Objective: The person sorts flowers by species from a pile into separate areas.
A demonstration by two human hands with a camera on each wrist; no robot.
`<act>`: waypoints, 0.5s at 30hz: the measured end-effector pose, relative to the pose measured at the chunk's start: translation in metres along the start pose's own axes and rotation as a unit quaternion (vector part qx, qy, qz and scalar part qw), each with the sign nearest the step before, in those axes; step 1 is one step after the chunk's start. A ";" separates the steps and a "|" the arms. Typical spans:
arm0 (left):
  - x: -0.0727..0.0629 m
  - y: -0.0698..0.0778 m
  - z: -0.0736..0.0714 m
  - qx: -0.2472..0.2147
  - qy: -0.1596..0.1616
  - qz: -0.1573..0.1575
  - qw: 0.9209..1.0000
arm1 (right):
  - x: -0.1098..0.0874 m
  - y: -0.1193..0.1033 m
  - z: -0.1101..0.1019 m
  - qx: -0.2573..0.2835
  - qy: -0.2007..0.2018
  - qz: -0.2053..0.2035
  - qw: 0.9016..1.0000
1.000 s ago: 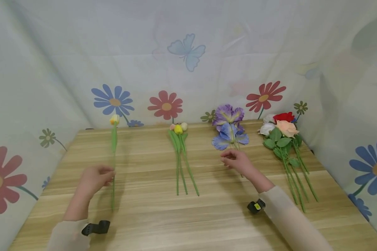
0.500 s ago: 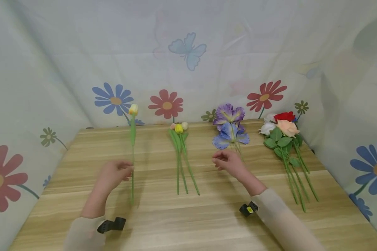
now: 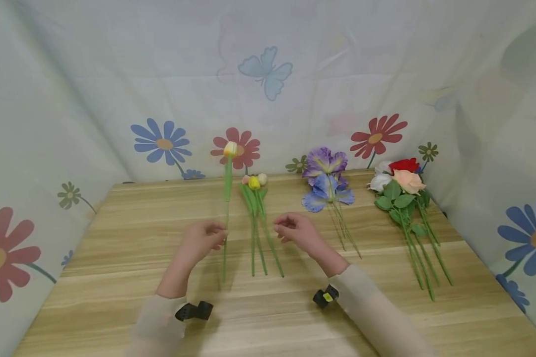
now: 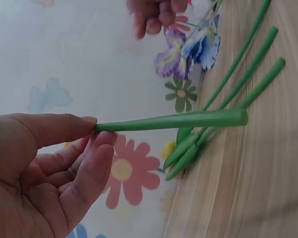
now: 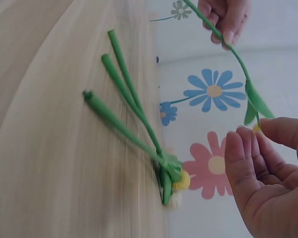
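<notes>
My left hand (image 3: pixel 203 239) pinches the green stem of a white-and-yellow tulip (image 3: pixel 228 171) between thumb and fingertips. The tulip is raised upright above the table, and the stem's lower end (image 4: pixel 223 118) points towards the camera in the left wrist view. Just right of it, several tulips (image 3: pixel 259 228) lie together on the table, with pink, yellow and white heads at the far end. My right hand (image 3: pixel 299 232) hovers on the other side of those tulips, its fingers (image 5: pixel 241 173) loosely bent with a gap to the thumb and nothing held.
Purple and blue irises (image 3: pixel 328 193) lie right of centre on the wooden table (image 3: pixel 268 317). Farther right is a bunch of roses (image 3: pixel 408 182) in red, peach and white with leafy stems. A flower-printed cloth (image 3: pixel 187 89) hangs behind and at the sides.
My left hand has carried the tulip rightward and up, from the table's left side to beside the lying tulips. My right hand has moved left, away from the irises.
</notes>
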State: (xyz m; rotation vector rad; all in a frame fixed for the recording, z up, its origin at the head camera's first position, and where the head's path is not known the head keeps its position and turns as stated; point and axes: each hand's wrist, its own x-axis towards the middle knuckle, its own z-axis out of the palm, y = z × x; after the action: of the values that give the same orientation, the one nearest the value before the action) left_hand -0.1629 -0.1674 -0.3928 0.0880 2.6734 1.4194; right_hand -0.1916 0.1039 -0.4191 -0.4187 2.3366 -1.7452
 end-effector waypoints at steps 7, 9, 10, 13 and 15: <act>0.010 0.016 0.021 -0.015 -0.002 0.015 1.000 | 0.010 -0.011 0.016 0.030 -0.005 0.017 0.999; 0.012 0.019 0.026 -0.016 -0.004 0.020 1.000 | 0.013 -0.013 0.020 0.037 -0.004 0.016 0.999; 0.013 0.021 0.028 -0.017 -0.006 0.021 1.000 | 0.014 -0.014 0.021 0.039 -0.004 0.016 0.999; 0.015 0.024 0.033 -0.019 -0.012 0.027 0.999 | 0.017 -0.015 0.024 0.044 -0.003 0.015 0.999; 0.017 0.027 0.036 -0.023 -0.014 0.025 0.999 | 0.018 -0.015 0.025 0.046 -0.002 0.016 0.999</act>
State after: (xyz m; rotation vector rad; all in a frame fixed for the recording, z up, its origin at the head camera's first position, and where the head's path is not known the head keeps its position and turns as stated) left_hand -0.1748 -0.1211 -0.3919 0.1713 2.6331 1.4815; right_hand -0.1988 0.0710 -0.4113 -0.3678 2.2357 -1.8268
